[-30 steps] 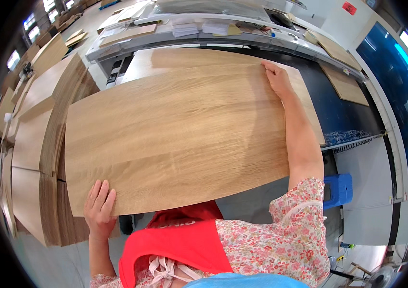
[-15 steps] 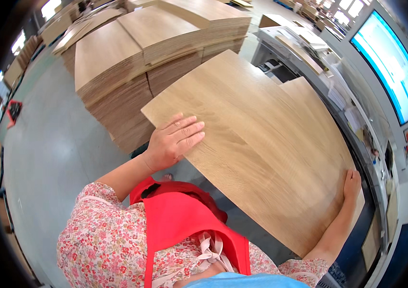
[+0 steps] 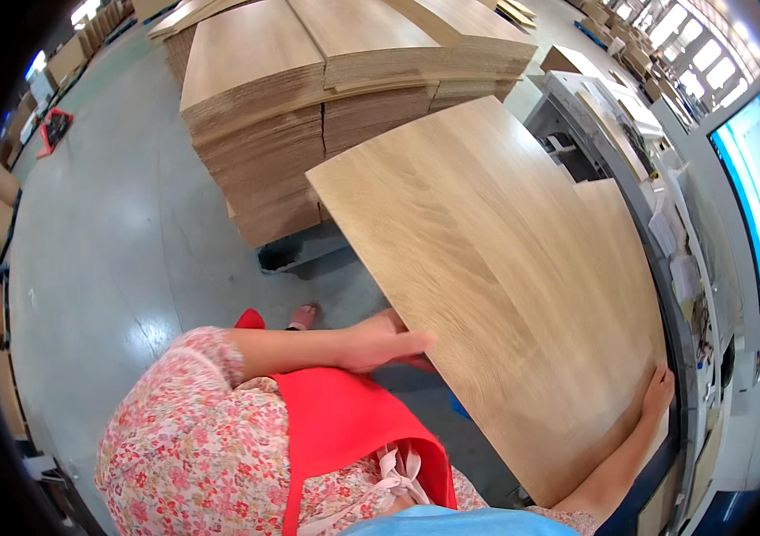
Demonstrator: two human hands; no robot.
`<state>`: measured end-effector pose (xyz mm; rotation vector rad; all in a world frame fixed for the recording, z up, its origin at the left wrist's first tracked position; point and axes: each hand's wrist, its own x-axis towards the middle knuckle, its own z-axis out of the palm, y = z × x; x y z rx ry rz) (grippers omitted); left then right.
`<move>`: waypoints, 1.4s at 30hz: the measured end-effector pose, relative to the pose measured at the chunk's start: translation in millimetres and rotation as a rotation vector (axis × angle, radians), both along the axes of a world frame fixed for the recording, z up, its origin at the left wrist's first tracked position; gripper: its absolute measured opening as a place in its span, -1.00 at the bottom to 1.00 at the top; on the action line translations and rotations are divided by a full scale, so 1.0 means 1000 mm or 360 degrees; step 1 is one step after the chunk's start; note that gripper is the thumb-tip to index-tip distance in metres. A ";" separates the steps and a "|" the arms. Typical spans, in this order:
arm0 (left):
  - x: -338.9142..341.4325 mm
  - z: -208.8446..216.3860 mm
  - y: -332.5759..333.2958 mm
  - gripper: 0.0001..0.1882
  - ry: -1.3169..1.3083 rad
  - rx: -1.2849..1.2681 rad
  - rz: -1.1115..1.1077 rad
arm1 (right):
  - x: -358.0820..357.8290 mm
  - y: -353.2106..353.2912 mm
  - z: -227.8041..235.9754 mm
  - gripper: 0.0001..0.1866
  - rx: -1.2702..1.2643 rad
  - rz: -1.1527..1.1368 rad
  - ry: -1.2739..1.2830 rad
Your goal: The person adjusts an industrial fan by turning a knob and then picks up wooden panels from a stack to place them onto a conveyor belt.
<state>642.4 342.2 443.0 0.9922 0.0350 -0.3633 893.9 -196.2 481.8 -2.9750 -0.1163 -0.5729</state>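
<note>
A large wood-grain board [image 3: 478, 268] lies tilted in front of me, its far right edge stepped; I cannot tell if a second board is there. My left hand [image 3: 382, 343] is at the board's near left edge, slightly blurred, thumb on top and the other fingers going beneath it. My right hand [image 3: 659, 391] curls around the right edge, beside the machine, its fingertips partly hidden.
Tall stacks of similar boards [image 3: 264, 170] stand ahead on a dark blue pallet [image 3: 304, 250]. Along the right runs a machine with a lit screen [image 3: 759, 196] and papers. A red and black object [image 3: 55, 129] sits on the grey floor at far left.
My left hand has slid from the board's top near its left corner back along the edge, now gripping it. My right hand stays on the right edge. The view has shifted.
</note>
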 end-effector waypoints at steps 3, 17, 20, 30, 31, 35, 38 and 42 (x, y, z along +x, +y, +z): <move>0.001 -0.018 -0.004 -0.43 0.0169 -0.0442 0.0061 | -0.008 0.007 0.020 -0.43 0.0111 -0.0046 -0.0059; -0.138 -0.013 0.181 -0.41 0.0045 -0.0476 0.0325 | -0.062 0.276 0.132 -0.47 0.0352 0.0605 -0.0467; -0.191 -0.010 0.239 -0.43 0.0084 -0.0477 0.0520 | -0.049 0.375 0.144 -0.49 0.0233 0.0782 -0.0556; -0.340 -0.023 0.391 -0.40 0.0363 -0.0653 0.1363 | -0.091 0.806 0.161 -0.49 0.0202 0.1418 -0.0267; -0.349 -0.025 0.401 -0.39 0.0402 -0.0663 0.1461 | -0.105 0.849 0.164 -0.50 0.0113 0.1425 -0.0183; -0.361 -0.057 0.433 -0.39 0.0291 -0.0737 0.1822 | -0.122 0.980 0.164 -0.49 0.0179 0.1737 -0.0222; -0.366 -0.056 0.473 -0.40 0.0342 -0.0879 0.1815 | -0.119 1.070 0.152 -0.47 0.0184 0.1831 -0.0206; -0.344 -0.071 0.539 -0.41 0.0296 -0.0716 0.2247 | -0.115 1.189 0.140 -0.47 0.0227 0.1916 -0.0049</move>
